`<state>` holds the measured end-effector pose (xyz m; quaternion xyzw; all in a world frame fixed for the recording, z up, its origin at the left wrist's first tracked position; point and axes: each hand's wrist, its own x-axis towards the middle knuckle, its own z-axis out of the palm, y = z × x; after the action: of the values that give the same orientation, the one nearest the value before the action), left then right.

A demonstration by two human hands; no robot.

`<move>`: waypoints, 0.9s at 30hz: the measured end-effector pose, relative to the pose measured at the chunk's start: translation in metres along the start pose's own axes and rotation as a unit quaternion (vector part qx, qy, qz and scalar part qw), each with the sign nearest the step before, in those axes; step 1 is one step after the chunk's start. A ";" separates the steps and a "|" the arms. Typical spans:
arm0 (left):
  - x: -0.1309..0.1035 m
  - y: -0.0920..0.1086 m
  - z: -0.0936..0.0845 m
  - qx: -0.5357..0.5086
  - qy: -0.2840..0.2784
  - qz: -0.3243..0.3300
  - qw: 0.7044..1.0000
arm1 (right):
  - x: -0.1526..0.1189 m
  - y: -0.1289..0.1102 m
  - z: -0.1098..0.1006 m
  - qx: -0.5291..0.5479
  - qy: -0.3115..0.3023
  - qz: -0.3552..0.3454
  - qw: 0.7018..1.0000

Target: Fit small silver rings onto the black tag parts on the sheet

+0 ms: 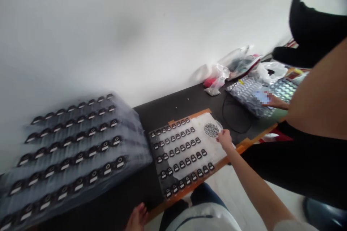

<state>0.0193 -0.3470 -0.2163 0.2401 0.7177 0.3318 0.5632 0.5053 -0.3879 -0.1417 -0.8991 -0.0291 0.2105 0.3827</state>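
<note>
Matt black tabletop (168,101), head view, set against a smooth white wall (108,25). Right hand (225,139): fingertips drawn together at the rim of a round, clear, shallow dish (221,126) filled with tiny black-and-white speckled grains (211,130); cannot tell whether they pinch the rim or a grain. Dish rests on white paper (200,122), just beside a flat clear plastic sheet (173,169) bearing five rows of glossy black tags (187,161), each with rounded top, small ring and pale rectangular patch. Orange-brown tape (244,145) runs along the table's near edge. Left hand (137,217): near that edge, fingers loosely bent, blurred and cut off by the frame; cannot tell whether it grasps anything. To its left, a tall block of stacked sheets (135,140), translucent and grey, its top carrying rows of similar tags. Beyond the dish, a thin black cable (222,107) curves over the table; crinkled clear bags (218,75) lie near the wall, one with something red inside. At right, another person's hand (278,102) is over a silvery, bubble-textured sheet (242,90); its grip is obscured by pixelation.
</note>
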 end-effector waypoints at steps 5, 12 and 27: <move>-0.054 0.007 0.035 -0.035 -0.034 -0.025 0.998 | -0.036 -0.012 -0.028 -0.049 -0.075 -0.096 0.991; -0.070 0.014 0.043 -0.086 -0.062 -0.027 0.994 | -0.143 -0.021 0.011 -0.055 -0.332 -0.207 0.919; -0.058 0.053 -0.011 -0.102 -0.181 -0.028 0.978 | -0.264 0.008 0.133 -0.001 -0.446 -0.227 0.866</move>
<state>0.0215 -0.3563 -0.1374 0.2172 0.5730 0.3382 0.7142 0.2110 -0.3601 -0.1355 -0.6781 -0.4005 0.4963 0.3653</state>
